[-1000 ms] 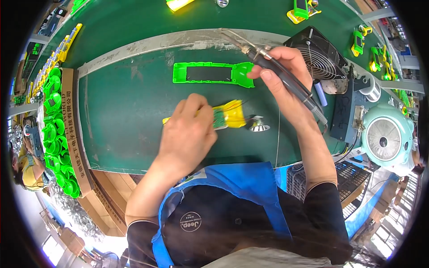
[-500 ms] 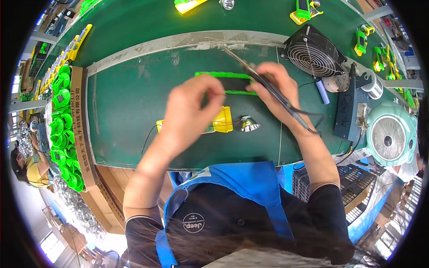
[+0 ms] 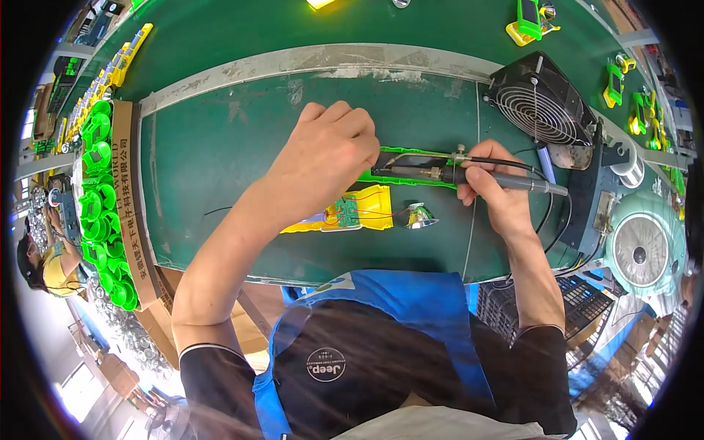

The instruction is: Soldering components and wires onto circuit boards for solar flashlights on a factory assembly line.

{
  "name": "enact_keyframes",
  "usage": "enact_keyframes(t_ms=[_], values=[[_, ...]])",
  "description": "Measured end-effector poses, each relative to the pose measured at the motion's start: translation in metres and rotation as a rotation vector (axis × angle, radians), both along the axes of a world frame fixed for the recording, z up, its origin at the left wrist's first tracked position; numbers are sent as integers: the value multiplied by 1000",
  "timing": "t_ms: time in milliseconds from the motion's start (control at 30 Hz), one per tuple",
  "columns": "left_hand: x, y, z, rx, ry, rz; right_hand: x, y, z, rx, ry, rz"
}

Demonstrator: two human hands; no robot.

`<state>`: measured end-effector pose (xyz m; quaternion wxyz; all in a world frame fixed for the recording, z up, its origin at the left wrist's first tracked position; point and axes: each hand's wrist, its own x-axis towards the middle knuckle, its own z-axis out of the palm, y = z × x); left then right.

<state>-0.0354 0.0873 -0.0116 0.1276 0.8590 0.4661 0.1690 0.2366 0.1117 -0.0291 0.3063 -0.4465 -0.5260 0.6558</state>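
Note:
My right hand (image 3: pixel 502 198) grips a soldering iron (image 3: pixel 513 180), its metal tip pointing left over a dark panel with a green frame (image 3: pixel 414 181). At the panel's left end, my left hand (image 3: pixel 330 147) is closed with curled fingers; its fingertips and whatever they pinch are hidden. Nearer to me lies a yellow housing (image 3: pixel 378 198) carrying a small green circuit board (image 3: pixel 347 213), partly behind my left forearm. Thin wires run from the board toward a shiny reflector lamp (image 3: pixel 420 216) just right of the housing.
A carton (image 3: pixel 130 213) of green plastic parts (image 3: pixel 97 198) stands at the left. On the right are a black fan (image 3: pixel 539 103), a blue cylindrical cell (image 3: pixel 545 163), a solder spool (image 3: pixel 631 170) and a pale green fan (image 3: pixel 638 249). Yellow-green lamps (image 3: pixel 526 26) sit beyond the ledge.
The soldering iron has swung down from pointing up and away to lying across the panel. My left hand has shifted up and right to the panel's left end, uncovering more of the yellow housing.

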Motion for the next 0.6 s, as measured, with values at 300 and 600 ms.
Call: enact_keyframes(t_ms=[300, 600], values=[[-3, 5, 0, 47, 57, -69, -9, 2, 4, -20, -7, 18], [-2, 6, -7, 81, 79, -72, -12, 1, 7, -23, -64, 28]])
